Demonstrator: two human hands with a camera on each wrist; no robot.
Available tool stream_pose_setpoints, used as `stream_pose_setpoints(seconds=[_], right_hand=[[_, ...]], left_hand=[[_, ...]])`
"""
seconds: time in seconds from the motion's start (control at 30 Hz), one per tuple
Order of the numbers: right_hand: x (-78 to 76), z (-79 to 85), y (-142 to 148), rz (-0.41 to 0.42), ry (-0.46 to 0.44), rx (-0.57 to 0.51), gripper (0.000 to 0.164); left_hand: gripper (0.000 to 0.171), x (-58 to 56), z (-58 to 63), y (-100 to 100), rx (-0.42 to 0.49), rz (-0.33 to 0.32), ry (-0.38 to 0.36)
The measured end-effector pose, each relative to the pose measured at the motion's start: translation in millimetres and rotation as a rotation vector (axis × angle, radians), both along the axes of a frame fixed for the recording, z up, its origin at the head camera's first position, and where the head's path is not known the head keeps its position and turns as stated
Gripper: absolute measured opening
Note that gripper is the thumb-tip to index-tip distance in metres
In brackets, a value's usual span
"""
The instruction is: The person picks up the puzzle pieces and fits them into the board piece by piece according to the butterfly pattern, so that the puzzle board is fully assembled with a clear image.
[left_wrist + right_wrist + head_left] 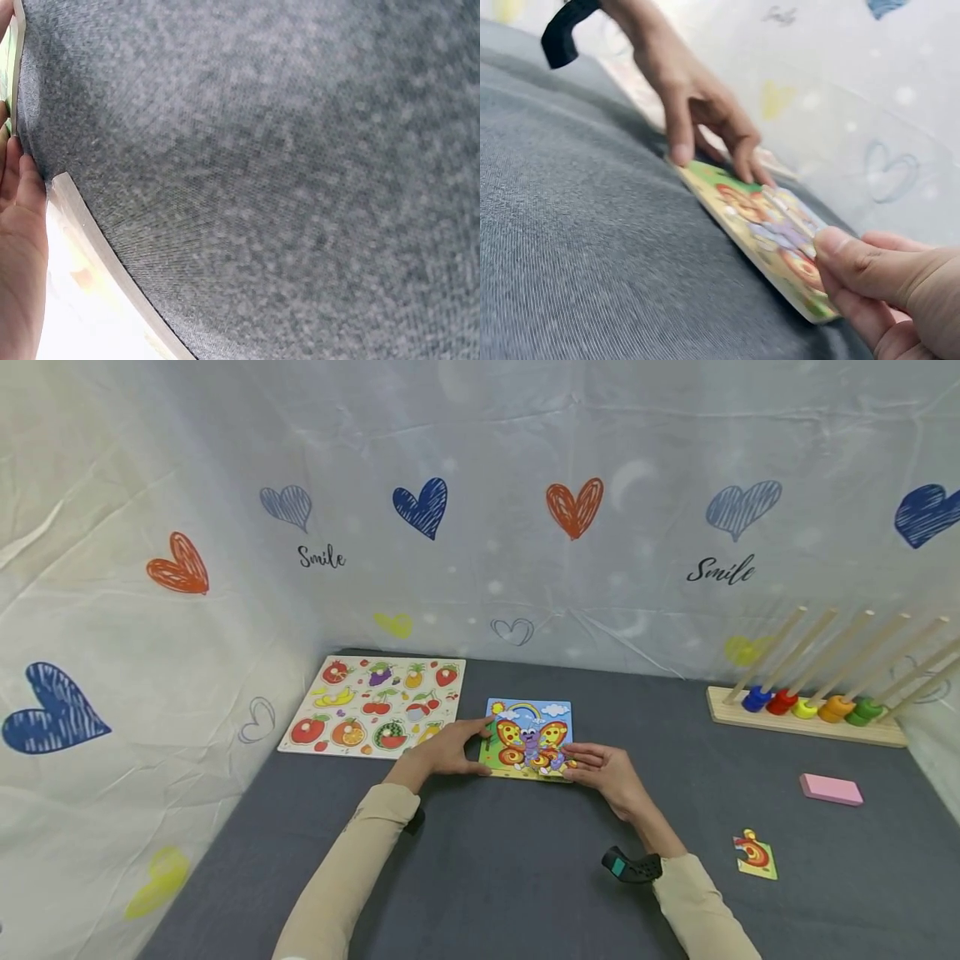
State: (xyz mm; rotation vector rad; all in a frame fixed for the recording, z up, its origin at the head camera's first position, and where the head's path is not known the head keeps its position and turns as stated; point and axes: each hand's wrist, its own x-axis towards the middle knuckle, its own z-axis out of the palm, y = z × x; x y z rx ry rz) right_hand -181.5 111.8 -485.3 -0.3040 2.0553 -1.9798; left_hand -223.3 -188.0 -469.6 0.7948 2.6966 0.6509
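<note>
A square butterfly jigsaw board [527,714] lies on the dark table between the hands. My left hand [450,750] grips its left side, thumb at the near corner and fingers on the left part of the picture; the right wrist view shows this left hand [694,97] too. At the board's right edge my right hand [611,777] pinches a puzzle piece [787,208] that sits raised over the picture, its outer end hidden by the thumb. A loose puzzle piece [757,858] with an orange swirl lies apart on the table, right of the right wrist.
Behind the left hand lies a fruit puzzle board [401,693]. Toward the back right stands a wooden peg rack [810,720] with coloured rings and tall rods. A pink block [831,789] rests in front of it. A heart-printed curtain [480,552] borders the table.
</note>
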Motion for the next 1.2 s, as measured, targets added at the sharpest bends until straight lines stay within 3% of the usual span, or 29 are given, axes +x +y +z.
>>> stream_pose_setpoints(seconds=[0.23, 0.57, 0.83, 1.0, 1.2], right_hand=[[-8.6, 0.8, -23.8, 0.027, 0.084, 0.035, 0.044], [-13.5, 3.3, -44.6, -0.068, 0.245, 0.349, 0.040], [-13.8, 10.6, -59.0, -0.102, 0.295, 0.476, 0.035], [-12.9, 11.0, -62.4, -0.106, 0.303, 0.523, 0.034], [-11.2, 4.1, -60.6, -0.094, 0.299, 0.479, 0.035]], left_hand=[[0.090, 0.3, 1.8, 2.2, -0.005, 0.011, -0.016], [0.090, -1.4, 2.1, 4.2, -0.012, 0.008, -0.009], [0.090, -0.9, 0.9, 1.4, -0.003, 0.002, -0.002], [0.089, 1.2, 0.3, -0.4, 0.007, -0.001, 0.001], [0.089, 2.1, 0.4, -0.9, 0.015, 0.002, 0.004]])
